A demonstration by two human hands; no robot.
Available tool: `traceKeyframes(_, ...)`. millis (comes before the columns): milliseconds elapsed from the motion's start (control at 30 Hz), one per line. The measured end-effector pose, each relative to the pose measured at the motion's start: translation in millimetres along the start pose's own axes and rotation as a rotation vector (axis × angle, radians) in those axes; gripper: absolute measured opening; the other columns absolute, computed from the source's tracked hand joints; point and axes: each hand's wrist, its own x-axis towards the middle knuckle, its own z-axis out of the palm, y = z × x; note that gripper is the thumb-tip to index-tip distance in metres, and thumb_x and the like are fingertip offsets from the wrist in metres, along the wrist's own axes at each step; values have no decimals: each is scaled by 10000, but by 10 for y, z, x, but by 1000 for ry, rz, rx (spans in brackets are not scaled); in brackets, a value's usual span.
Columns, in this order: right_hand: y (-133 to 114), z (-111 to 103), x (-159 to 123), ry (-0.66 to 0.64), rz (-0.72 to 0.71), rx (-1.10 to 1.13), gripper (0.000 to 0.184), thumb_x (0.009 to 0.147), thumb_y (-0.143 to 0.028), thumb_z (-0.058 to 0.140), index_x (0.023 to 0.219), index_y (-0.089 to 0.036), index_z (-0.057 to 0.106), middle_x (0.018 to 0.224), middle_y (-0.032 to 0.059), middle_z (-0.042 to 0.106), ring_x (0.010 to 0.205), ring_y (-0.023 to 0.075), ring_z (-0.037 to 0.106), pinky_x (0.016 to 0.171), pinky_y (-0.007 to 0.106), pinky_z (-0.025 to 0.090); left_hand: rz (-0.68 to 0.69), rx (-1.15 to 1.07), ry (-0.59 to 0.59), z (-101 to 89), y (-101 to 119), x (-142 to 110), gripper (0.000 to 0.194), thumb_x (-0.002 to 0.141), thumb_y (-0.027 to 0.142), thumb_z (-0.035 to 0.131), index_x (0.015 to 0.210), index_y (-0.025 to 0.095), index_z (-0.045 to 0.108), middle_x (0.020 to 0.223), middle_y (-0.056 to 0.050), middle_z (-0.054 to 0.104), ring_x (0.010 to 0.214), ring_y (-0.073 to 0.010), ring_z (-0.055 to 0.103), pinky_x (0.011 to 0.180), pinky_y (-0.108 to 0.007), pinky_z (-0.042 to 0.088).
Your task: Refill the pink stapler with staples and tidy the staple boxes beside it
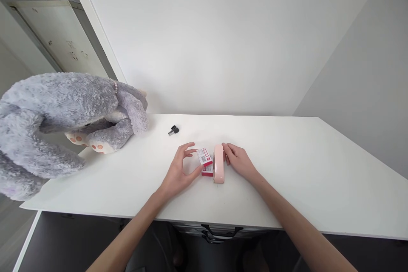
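A small white and red box [204, 156] with a printed barcode lies tilted over a second box [207, 171] of the same kind. My left hand [180, 170] has its thumb at the box's near corner and a fingertip at its far left corner, gripping it between them; the index finger stands off. Right beside the boxes, a pale pink stapler [219, 164] lies lengthwise, pointing away from me. The curled fingers of my right hand [237, 158] press against its far right side, and some of those fingertips are hidden.
Farther back on the white table [287, 170] lies a black key [174, 130]. A large grey plush toy [63, 102] takes up the left end. Behind the table rises a white wall [223, 51]. Below the front edge is a dark drawer handle [219, 233].
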Motion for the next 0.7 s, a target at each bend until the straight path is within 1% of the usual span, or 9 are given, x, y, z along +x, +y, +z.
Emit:
traceKeyframes(67, 8, 1, 2, 0, 3, 9, 585, 988, -736, 338, 709, -255, 518, 696, 3, 660, 619, 189, 579, 648, 320, 449, 4, -26, -53, 3, 32, -14, 647, 916, 352, 700, 1477, 319, 378, 1509, -96, 486, 1302, -268, 603, 1111, -448, 488)
traceKeyframes(300, 29, 9, 3, -3, 5, 26, 562, 992, -716, 370, 724, -250, 537, 714, -1, 669, 617, 181, 575, 652, 318, 442, 23, -57, -161, -22, 66, -39, 696, 919, 327, 683, 1521, 330, 334, 1573, -104, 426, 1373, -295, 565, 1133, -448, 482)
traceKeyframes(433, 25, 8, 2, -6, 6, 13, 564, 991, -718, 364, 726, -252, 541, 710, 0, 667, 618, 186, 577, 645, 321, 442, 36, -52, -199, -19, 93, -46, 711, 937, 330, 657, 1553, 325, 304, 1616, -117, 382, 1422, -314, 519, 1190, -489, 425)
traceKeyframes(533, 16, 5, -1, -2, 9, 10, 565, 989, -716, 372, 709, -252, 530, 696, -2, 656, 615, 185, 573, 637, 321, 438, 46, -38, -205, -17, 83, -42, 709, 948, 370, 649, 1562, 316, 299, 1642, -119, 352, 1456, -317, 477, 1207, -501, 404)
traceKeyframes(633, 7, 2, -5, -3, 12, 7, 561, 990, -713, 376, 707, -254, 529, 684, -6, 644, 620, 185, 569, 636, 320, 434, -22, -13, -204, -3, 27, -32, 652, 982, 448, 599, 1555, 306, 323, 1641, -109, 374, 1479, -309, 445, 1194, -500, 424)
traceKeyframes(700, 4, 1, -7, -4, 15, 1, 563, 988, -718, 375, 707, -255, 527, 677, -6, 637, 624, 188, 569, 635, 323, 432, -85, -6, -202, 10, -21, -25, 566, 1030, 480, 493, 1546, 301, 342, 1614, -100, 435, 1482, -294, 442, 1202, -509, 410)
